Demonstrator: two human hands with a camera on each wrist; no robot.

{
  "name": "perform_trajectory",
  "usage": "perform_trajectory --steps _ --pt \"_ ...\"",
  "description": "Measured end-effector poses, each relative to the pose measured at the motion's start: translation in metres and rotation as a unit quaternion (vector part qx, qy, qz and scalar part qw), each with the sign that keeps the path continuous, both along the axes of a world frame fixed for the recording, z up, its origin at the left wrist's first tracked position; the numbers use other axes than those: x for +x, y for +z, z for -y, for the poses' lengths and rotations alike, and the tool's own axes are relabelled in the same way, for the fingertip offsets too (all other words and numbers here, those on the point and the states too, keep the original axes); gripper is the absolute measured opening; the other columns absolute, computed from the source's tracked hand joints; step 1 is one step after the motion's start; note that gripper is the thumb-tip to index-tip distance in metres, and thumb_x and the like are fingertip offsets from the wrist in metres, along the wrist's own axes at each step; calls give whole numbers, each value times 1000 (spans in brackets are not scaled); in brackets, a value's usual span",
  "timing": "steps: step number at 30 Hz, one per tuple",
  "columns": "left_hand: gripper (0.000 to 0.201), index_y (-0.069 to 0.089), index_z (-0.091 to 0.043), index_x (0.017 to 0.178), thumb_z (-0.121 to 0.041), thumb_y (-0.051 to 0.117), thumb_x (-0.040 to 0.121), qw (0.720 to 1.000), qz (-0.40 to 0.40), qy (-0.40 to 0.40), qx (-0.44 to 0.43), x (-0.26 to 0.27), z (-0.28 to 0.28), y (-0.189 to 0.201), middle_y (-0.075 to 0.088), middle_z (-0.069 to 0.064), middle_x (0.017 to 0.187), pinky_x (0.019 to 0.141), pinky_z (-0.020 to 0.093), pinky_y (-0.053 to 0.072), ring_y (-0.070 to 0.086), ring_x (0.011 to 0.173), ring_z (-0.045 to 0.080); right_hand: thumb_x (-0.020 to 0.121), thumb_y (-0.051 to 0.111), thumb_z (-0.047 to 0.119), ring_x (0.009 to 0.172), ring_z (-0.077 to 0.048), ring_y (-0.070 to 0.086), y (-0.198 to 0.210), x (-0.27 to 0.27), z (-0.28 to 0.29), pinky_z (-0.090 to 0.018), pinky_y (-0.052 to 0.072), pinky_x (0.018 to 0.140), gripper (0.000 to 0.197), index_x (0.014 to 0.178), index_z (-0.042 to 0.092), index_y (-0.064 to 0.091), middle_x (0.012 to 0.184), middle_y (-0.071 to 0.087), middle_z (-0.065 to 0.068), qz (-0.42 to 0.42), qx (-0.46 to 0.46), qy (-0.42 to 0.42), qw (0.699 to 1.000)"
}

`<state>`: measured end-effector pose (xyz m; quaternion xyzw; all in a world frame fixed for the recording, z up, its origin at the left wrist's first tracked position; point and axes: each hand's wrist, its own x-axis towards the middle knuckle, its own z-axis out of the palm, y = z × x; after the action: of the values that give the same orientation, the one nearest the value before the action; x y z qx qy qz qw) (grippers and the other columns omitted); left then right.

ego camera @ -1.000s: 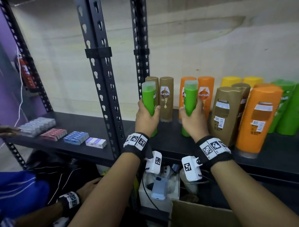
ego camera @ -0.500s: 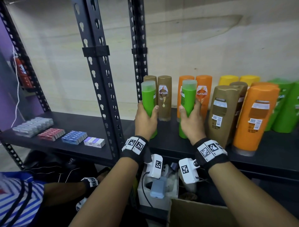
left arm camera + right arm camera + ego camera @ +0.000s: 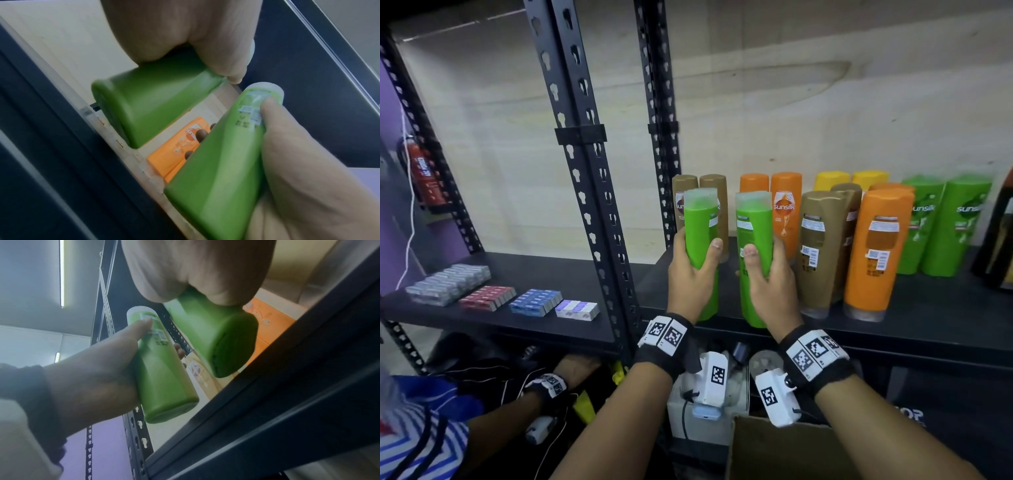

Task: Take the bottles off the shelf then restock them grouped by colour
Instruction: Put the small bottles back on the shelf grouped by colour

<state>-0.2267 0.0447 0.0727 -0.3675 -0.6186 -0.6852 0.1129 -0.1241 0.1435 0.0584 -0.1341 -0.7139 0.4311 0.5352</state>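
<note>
I hold two green bottles upright side by side, just above the front edge of the black shelf [image 3: 893, 325]. My left hand [image 3: 690, 274] grips the left green bottle [image 3: 700, 236] [image 3: 148, 105] [image 3: 162, 369] round its lower half. My right hand [image 3: 770, 284] grips the right green bottle [image 3: 753, 233] [image 3: 216, 337] [image 3: 216, 162] the same way. Behind them on the shelf stand two brown bottles [image 3: 714, 185], orange bottles [image 3: 786, 205], yellow bottles [image 3: 832, 180], a large brown bottle [image 3: 822, 253], a large orange bottle [image 3: 876, 253] and two green bottles [image 3: 955, 222].
A black upright post [image 3: 589, 205] stands just left of my left hand. The shelf beyond it carries rows of small boxes [image 3: 534, 301]. Another person's hand [image 3: 575, 368] reaches in under the shelf at lower left. A cardboard box [image 3: 774, 448] sits below my wrists.
Both hands have drawn the green bottles slightly down and toward me. The other person's arm has shifted at the lower left.
</note>
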Motion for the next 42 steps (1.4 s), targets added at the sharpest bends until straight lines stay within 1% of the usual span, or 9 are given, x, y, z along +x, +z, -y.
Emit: perform_trajectory --steps 8,12,15,20,25,27,30,35,42 --pt "57 54 -23 134 -60 59 91 999 3 -29 22 49 -2 5 67 -26 112 92 26 54 66 104 -2 98 50 60 107 -16 69 13 46 1 -53 58 90 49 136 29 51 117 69 16 -55 -17 18 998" --pt "56 53 -20 136 -55 62 93 998 -3 -59 34 78 -12 13 67 -26 116 91 20 53 66 105 -4 100 49 53 123 -3 60 24 76 -2 -23 47 103 44 139 32 50 130 63 23 -84 8 12 996" --pt "52 54 -19 133 -51 63 93 996 -4 -80 39 101 -22 17 69 -23 115 90 21 54 67 104 -2 102 49 46 125 -2 58 29 100 -12 -24 46 105 50 141 16 49 133 64 14 -86 18 -6 996" --pt "44 54 -15 135 -37 66 99 992 -7 -115 48 140 -47 22 71 -10 118 95 28 54 68 109 5 104 49 42 109 28 50 37 144 -35 3 34 89 33 136 33 44 114 53 54 -62 35 -61 996" --pt "45 52 -18 138 -37 65 99 985 -13 -160 63 178 -75 26 69 -12 124 98 20 49 64 117 2 94 44 66 126 8 52 46 191 -61 -12 37 108 76 150 15 42 141 57 15 -24 20 -115 993" --pt "43 53 -22 137 -37 66 99 982 -8 -173 69 193 -88 25 69 -17 123 98 18 49 63 117 1 92 43 70 114 17 54 50 209 -69 -2 36 98 78 149 18 43 130 60 21 -25 17 -128 991" --pt "44 56 -23 132 -46 66 96 981 2 -183 68 213 -105 25 70 -17 116 93 24 53 66 110 0 95 42 68 116 3 60 55 232 -79 -21 46 101 70 145 20 46 121 67 21 -29 19 -148 988" --pt "51 53 -23 135 -50 65 94 975 16 -212 68 238 -128 24 71 -8 121 99 43 55 69 111 14 107 47 45 115 14 57 53 261 -100 -5 41 92 34 136 27 51 118 61 40 -45 27 -163 985" --pt "47 49 -16 139 -31 67 99 973 7 -223 56 254 -165 17 66 -21 124 96 12 45 62 116 -4 103 45 55 123 3 56 50 283 -131 -19 44 105 44 138 30 47 130 63 15 5 45 -172 984"
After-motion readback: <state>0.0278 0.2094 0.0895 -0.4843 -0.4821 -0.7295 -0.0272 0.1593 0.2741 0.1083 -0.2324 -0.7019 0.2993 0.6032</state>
